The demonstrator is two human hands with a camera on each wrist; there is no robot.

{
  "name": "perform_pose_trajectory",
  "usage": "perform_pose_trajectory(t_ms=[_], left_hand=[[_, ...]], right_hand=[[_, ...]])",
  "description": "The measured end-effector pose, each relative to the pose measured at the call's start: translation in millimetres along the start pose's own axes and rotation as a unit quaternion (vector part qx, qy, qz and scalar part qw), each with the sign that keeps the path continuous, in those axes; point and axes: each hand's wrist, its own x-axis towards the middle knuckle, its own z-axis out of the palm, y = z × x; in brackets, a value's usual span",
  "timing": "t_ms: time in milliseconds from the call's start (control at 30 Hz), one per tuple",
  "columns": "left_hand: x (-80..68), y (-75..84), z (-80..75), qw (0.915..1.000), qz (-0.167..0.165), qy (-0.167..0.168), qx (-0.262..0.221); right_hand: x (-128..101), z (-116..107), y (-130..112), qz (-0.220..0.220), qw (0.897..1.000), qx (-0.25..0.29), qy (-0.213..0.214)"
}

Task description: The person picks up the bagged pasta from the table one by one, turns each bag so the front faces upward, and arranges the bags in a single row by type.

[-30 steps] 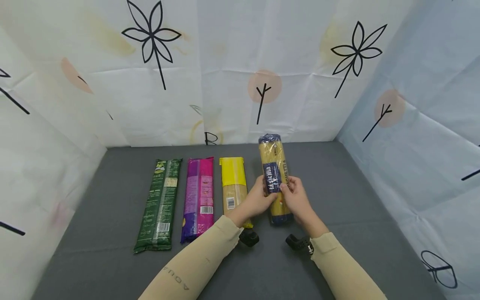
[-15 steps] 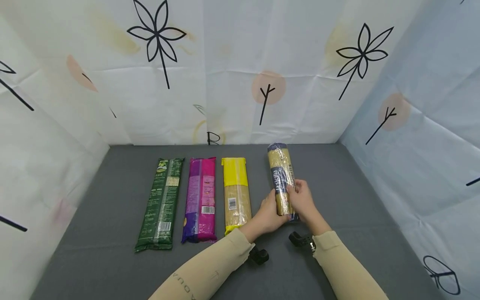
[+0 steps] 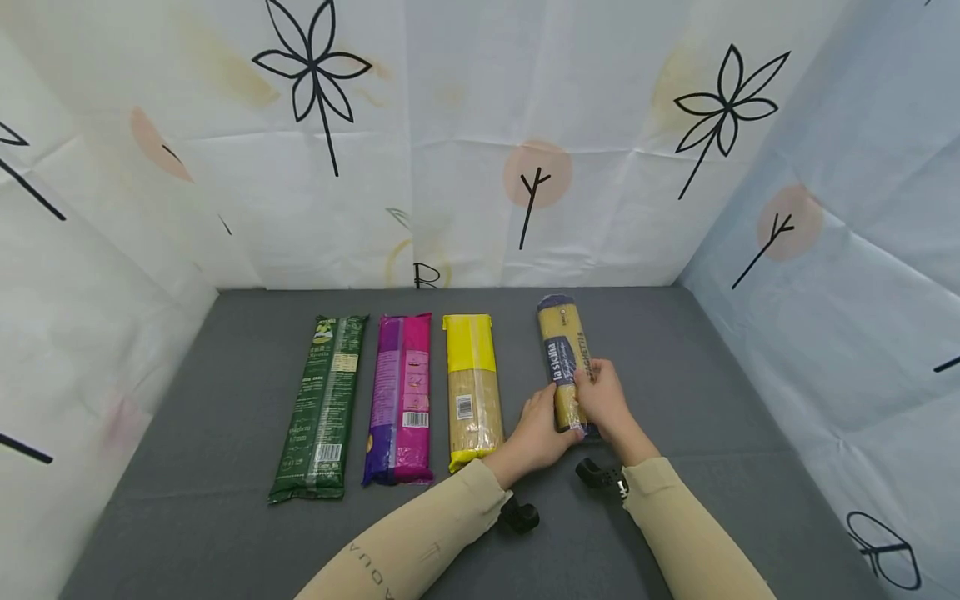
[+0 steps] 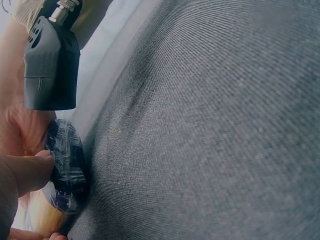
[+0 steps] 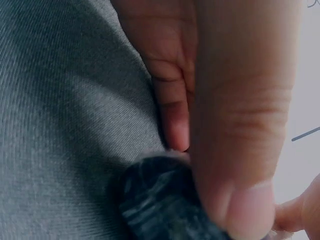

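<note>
The spaghetti packet (image 3: 564, 354) lies on the grey mat (image 3: 225, 517) at 3 o'clock of the yellow pasta packet (image 3: 472, 385), fourth in a row that looks nearly complete; only releasing seems left. Clear wrap, blue label, dark ends. Left hand (image 3: 537, 429) and right hand (image 3: 602, 398) both curl around its near end.

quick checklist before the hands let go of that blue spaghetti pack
1. Blue spaghetti pack down on the grey mat: ok, near end meets the cloth in the left wrist view.
2. Left hand holds it: ok.
3. Right hand holds it: ok.
4. In line with the yellow pack: ok, roughly parallel.
5. Gap to the yellow pack matches the other gaps: not ok, wider.
6. Wrapper intact: cannot tell.
</note>
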Motion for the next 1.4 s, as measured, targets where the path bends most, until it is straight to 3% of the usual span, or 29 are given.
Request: perform_pose_trajectory(t_ms=[300,533,733,900,1100,1400], left_hand=[[-2.7,1.0,-2.1,1.0000,0.007,-0.003,0.001],[3.4,3.5,-6.3,0.9997,-0.003,-0.019,0.013],[15.1,3.4,-5.6,0.9999,-0.014,0.004,0.004],[24.2,-0.3,-4.9,0.9996,-0.003,0.027,-0.010],[26.6,-0.9,-9.0,0.9997,0.005,0.025,0.005],[18.1,-0.3,-20.8,0.9997,0.019,0.004,0.011]], right_hand=[[-1,-3,1,-0.009,1.000,-0.029,-0.002],[3,-1,-1,-0.006,0.999,-0.034,0.003],[13,-2,-5,-0.008,1.000,-0.030,0.007],[20,-4,-9,-0.014,0.999,-0.033,0.006],[24,-3,-11,-0.010,0.998,-0.054,0.001],[20,-7,-14,-0.065,0.992,-0.110,0.017]])
